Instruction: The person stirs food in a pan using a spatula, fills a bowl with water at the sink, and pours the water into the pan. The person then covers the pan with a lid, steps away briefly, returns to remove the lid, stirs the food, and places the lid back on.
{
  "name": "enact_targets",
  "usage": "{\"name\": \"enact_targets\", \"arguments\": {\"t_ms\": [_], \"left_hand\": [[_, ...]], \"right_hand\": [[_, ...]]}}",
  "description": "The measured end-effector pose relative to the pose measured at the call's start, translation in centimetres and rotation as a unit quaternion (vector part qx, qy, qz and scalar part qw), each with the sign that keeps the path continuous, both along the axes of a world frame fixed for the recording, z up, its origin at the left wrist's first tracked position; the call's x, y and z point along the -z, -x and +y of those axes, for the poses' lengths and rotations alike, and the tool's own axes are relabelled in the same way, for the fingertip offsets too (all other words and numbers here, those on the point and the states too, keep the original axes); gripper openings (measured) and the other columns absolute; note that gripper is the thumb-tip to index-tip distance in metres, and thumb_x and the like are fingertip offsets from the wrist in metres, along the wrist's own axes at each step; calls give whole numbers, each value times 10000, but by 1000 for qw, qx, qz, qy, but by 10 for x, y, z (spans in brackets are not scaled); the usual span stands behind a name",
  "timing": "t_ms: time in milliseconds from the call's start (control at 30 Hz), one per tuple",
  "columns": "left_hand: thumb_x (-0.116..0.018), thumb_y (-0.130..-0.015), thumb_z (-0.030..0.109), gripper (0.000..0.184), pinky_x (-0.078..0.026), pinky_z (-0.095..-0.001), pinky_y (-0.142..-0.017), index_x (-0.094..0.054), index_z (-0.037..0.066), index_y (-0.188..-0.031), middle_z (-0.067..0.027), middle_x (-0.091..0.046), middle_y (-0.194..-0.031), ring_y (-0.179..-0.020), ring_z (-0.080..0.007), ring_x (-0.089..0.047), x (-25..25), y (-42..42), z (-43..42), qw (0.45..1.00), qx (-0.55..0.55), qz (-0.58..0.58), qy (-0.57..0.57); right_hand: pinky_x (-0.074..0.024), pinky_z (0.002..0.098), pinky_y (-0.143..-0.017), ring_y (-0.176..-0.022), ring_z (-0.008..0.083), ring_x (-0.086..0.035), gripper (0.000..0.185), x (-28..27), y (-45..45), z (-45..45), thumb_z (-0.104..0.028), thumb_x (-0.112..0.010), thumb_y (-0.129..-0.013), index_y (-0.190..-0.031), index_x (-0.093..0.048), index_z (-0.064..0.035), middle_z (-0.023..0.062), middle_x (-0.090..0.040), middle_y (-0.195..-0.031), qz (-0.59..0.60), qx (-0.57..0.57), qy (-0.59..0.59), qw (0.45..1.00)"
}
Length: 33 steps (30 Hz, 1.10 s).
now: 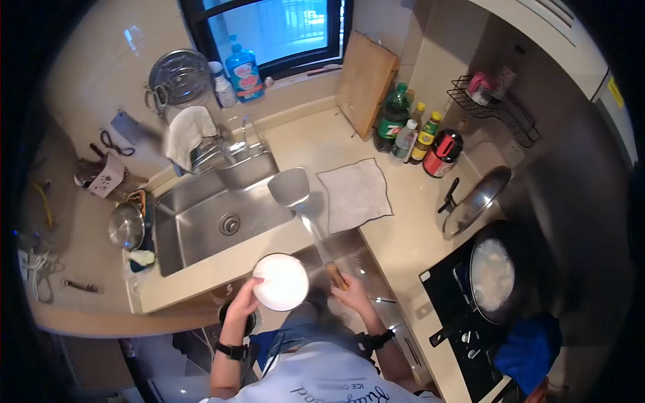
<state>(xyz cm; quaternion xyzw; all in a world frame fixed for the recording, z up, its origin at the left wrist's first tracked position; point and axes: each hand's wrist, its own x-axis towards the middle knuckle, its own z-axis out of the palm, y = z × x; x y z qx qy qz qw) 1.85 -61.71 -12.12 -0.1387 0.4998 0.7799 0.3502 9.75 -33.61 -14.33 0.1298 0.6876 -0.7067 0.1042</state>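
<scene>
My left hand [245, 299] grips the left rim of a round white bowl [281, 282], held in front of my body near the counter's front edge. The bowl's inside looks plain white and bright. In my right hand [350, 293] is the wooden handle of a metal spatula [290, 188]. Its wide blade hangs over the right edge of the sink [225, 211], left of a pale cloth [355, 195] lying on the counter.
At the right, a wok [492, 274] with pale food sits on the black stove [463, 336]. A pan lid [478, 201] stands on edge behind it. Several bottles [423, 138] and a cutting board [367, 84] line the back. A blue cloth [531, 352] hangs beside the stove.
</scene>
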Motion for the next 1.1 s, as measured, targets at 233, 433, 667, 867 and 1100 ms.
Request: {"name": "enact_targets", "arguments": {"t_ms": [233,433,667,867,1100], "left_hand": [[-535,-751,271,431,-474,-314,-715,-488,40,-1112,-90,-568,-1014,-887,-215,-566,9,67,-23,998,-40,-4,38],[-541,-752,266,403,-505,-307,-678,-496,17,-1067,-115,-564,-1006,-860,-220,-586,36,167,-28,999,35,4,36],[-490,-776,315,563,-529,-488,-711,-330,-7,-1209,-210,-492,-1126,-973,-367,-553,21,253,-4,995,97,6,-24],[-479,-769,375,591,-525,-464,-717,-347,29,-1229,-198,-488,-1160,-971,-347,-556,45,305,-26,997,63,-31,-26],[-492,-732,390,613,-387,-504,-878,-360,86,-1248,-141,-498,-1179,-1046,-320,-512,92,340,-49,997,-12,-25,-71]], "right_hand": [[-394,242,-409,-458,106,-489,257,72,-1,47,-28,-547,-748,-993,-469,-26,20,-476,-582,22,241,-15,970],[-405,297,-445,-468,143,-480,207,86,-19,90,-142,-564,-720,-878,-518,-15,62,-480,-551,-98,356,-285,885],[-453,422,-668,-728,368,-588,454,110,-5,113,-388,-537,-718,-940,-527,8,229,-589,-729,-238,315,-453,800],[-451,428,-729,-824,384,-583,510,110,12,142,-427,-511,-729,-963,-526,25,265,-594,-827,-314,281,-437,795],[-516,370,-551,-676,282,-634,482,76,40,159,-433,-519,-742,-906,-549,19,207,-612,-813,-424,111,-369,819]]}}
